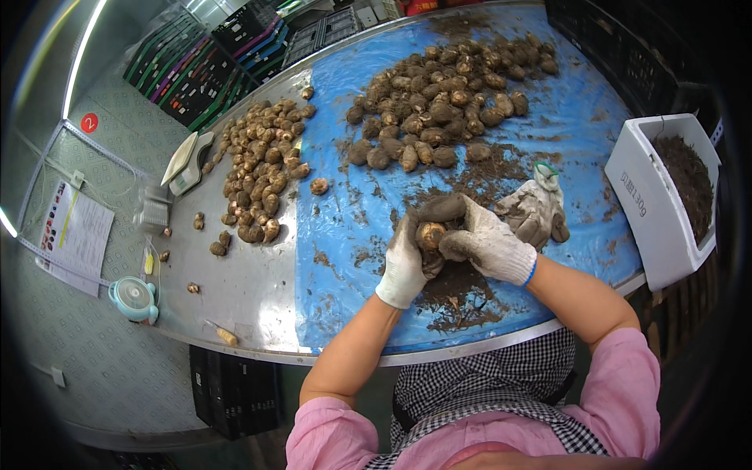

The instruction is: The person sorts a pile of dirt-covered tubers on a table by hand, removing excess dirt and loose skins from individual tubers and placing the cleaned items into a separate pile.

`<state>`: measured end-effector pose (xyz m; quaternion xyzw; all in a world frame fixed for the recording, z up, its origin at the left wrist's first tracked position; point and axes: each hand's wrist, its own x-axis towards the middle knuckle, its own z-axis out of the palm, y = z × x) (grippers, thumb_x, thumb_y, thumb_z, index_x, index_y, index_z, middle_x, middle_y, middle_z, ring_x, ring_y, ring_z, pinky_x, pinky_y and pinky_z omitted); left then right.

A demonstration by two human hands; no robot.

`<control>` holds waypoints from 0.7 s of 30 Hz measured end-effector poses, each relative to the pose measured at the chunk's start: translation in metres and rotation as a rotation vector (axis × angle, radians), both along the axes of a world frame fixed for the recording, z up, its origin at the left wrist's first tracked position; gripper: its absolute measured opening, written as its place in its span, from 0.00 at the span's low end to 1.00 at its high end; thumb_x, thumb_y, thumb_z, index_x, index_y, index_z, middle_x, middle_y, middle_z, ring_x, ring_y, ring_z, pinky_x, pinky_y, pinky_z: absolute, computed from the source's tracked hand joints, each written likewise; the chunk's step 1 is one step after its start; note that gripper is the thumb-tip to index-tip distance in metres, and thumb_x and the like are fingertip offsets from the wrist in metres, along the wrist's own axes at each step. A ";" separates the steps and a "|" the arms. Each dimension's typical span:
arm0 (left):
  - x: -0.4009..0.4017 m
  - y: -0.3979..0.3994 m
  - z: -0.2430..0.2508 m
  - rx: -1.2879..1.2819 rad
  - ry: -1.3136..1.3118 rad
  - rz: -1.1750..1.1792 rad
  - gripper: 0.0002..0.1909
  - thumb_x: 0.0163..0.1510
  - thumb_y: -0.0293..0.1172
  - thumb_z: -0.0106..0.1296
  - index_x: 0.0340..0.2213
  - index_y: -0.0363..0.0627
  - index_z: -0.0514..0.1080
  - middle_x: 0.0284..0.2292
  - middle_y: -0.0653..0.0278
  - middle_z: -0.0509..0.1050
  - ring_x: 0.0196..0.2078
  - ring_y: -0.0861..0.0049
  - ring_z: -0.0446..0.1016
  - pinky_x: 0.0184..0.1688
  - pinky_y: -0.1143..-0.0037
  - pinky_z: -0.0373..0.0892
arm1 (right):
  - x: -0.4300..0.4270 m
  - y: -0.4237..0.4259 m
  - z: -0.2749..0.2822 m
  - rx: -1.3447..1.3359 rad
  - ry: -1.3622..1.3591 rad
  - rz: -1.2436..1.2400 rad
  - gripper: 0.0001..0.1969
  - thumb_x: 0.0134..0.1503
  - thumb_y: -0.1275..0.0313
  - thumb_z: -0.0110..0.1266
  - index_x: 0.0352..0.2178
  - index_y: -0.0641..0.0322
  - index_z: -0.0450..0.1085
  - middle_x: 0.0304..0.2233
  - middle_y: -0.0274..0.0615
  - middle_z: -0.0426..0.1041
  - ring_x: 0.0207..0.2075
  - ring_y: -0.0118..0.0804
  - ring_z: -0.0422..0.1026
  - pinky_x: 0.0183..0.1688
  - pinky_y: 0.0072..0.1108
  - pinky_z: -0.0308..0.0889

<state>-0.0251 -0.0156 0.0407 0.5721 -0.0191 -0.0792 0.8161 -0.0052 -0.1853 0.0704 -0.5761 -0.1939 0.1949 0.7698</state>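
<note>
Between my two gloved hands is a brown taro corm, its pale cut-looking end facing up. My left hand, in a soiled white knit glove, wraps its left side. My right hand, in a matching glove, grips it from the right with thumb and fingers. Part of the corm is hidden by the fingers. Dark root fibres and soil lie on the blue plastic sheet below. A spare dirty glove rests just right of my right hand.
A large heap of hairy taro spreads across the far sheet. Smoother taro are piled on the bare metal table at left, near a scale, a small knife and a blue fan. A white foam box holds root debris at right.
</note>
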 end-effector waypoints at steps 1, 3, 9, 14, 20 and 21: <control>0.000 0.002 -0.006 0.039 -0.025 0.016 0.27 0.67 0.47 0.25 0.54 0.39 0.63 0.47 0.52 0.71 0.47 0.66 0.74 0.47 0.69 0.75 | 0.001 0.001 0.000 -0.022 -0.019 -0.002 0.20 0.53 0.73 0.59 0.47 0.66 0.66 0.42 0.38 0.72 0.44 0.26 0.68 0.48 0.20 0.66; -0.002 0.001 -0.005 0.045 -0.032 0.039 0.26 0.68 0.46 0.25 0.53 0.38 0.63 0.47 0.51 0.71 0.46 0.66 0.74 0.46 0.70 0.75 | -0.004 -0.001 0.011 -0.069 -0.048 -0.012 0.18 0.53 0.73 0.59 0.45 0.66 0.66 0.40 0.38 0.72 0.41 0.25 0.68 0.45 0.20 0.67; -0.008 -0.003 -0.014 0.679 -0.590 0.269 0.17 0.67 0.33 0.32 0.48 0.34 0.65 0.42 0.56 0.72 0.43 0.72 0.74 0.44 0.74 0.73 | -0.006 0.002 -0.001 -0.020 -0.156 -0.088 0.10 0.56 0.72 0.56 0.39 0.65 0.68 0.33 0.35 0.71 0.32 0.23 0.68 0.36 0.18 0.67; -0.007 -0.009 -0.002 0.472 -0.303 0.065 0.17 0.66 0.33 0.34 0.48 0.35 0.65 0.42 0.58 0.71 0.44 0.73 0.74 0.47 0.73 0.73 | 0.002 0.007 -0.010 0.193 0.243 -0.137 0.10 0.62 0.68 0.51 0.40 0.65 0.68 0.32 0.37 0.72 0.35 0.25 0.70 0.37 0.18 0.68; 0.000 -0.009 -0.006 -0.244 0.144 -0.034 0.26 0.67 0.49 0.28 0.52 0.41 0.64 0.46 0.56 0.72 0.46 0.68 0.75 0.47 0.70 0.74 | 0.008 -0.010 0.006 -0.171 -0.047 -0.189 0.11 0.62 0.70 0.47 0.43 0.65 0.70 0.39 0.43 0.75 0.43 0.32 0.73 0.44 0.23 0.70; 0.001 -0.005 -0.010 -0.270 0.162 -0.027 0.26 0.67 0.48 0.28 0.52 0.41 0.65 0.45 0.56 0.72 0.45 0.68 0.75 0.47 0.70 0.74 | 0.010 -0.011 0.004 -0.344 -0.224 -0.220 0.12 0.62 0.71 0.47 0.43 0.65 0.70 0.40 0.44 0.75 0.42 0.33 0.73 0.45 0.24 0.69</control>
